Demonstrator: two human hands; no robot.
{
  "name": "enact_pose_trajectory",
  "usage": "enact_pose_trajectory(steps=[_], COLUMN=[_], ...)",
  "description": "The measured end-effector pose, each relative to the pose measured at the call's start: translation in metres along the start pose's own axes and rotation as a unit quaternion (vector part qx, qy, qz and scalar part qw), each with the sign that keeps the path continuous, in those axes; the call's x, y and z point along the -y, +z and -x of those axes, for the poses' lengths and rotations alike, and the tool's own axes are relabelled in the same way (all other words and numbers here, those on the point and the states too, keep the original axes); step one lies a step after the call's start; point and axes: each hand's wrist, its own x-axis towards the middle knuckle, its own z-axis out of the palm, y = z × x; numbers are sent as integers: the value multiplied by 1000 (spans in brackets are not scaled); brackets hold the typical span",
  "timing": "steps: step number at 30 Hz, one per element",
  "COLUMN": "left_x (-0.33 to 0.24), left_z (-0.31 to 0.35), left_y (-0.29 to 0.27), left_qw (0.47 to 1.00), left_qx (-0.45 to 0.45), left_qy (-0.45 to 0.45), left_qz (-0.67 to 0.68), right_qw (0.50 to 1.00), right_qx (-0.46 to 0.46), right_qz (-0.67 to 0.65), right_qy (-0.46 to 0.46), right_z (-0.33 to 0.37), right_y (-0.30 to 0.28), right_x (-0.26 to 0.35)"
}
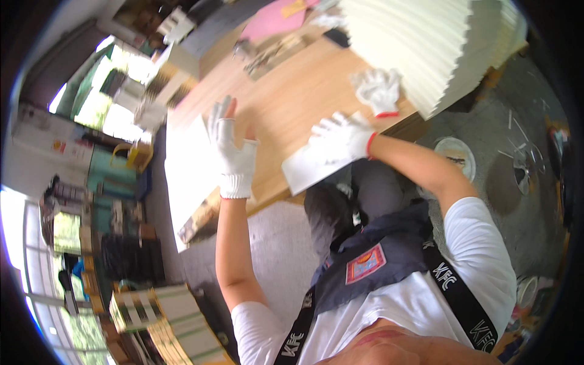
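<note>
My left hand [234, 149] wears a white knitted glove with the thumb and a finger bare at the tips. It is raised over the left part of the wooden table, fingers spread and nothing in them. Beside and partly behind it lie white sheets [190, 173] at the table's left edge. My right hand [344, 140], in a white glove with a red cuff, lies flat with fingers stretched out on a white strip or sheet [301, 173] at the near edge. That hand hides part of the strip. Just beyond it rests a loose white glove [377, 91] with a red cuff.
A tall stack of white corrugated sheets [407, 48] stands at the table's [292, 100] right. Farther back are small tools [274, 58] and a pink sheet [274, 21]. A round white-rimmed bucket [455, 155] sits on the floor at right; stacked pieces [164, 322] stand at lower left.
</note>
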Motion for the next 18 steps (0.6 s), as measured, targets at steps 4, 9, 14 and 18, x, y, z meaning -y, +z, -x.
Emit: enact_pose_trajectory(steps=[4, 9, 14, 18], left_x=[-88, -174, -238, -274], left_z=[-86, -180, -241, -250], left_y=[46, 106, 134, 126], left_qw=[950, 885, 578, 577], left_qx=[88, 201, 362, 320], left_qy=[-24, 39, -267, -337], left_qz=[300, 419, 681, 672], right_qw=[999, 955, 913, 906], right_qx=[-28, -226, -375, -382], right_qz=[-24, -190, -160, -183], right_qy=[6, 13, -14, -2], right_z=[-4, 4, 40, 74], right_y=[20, 16, 28, 56], right_x=[-12, -26, -33, -40])
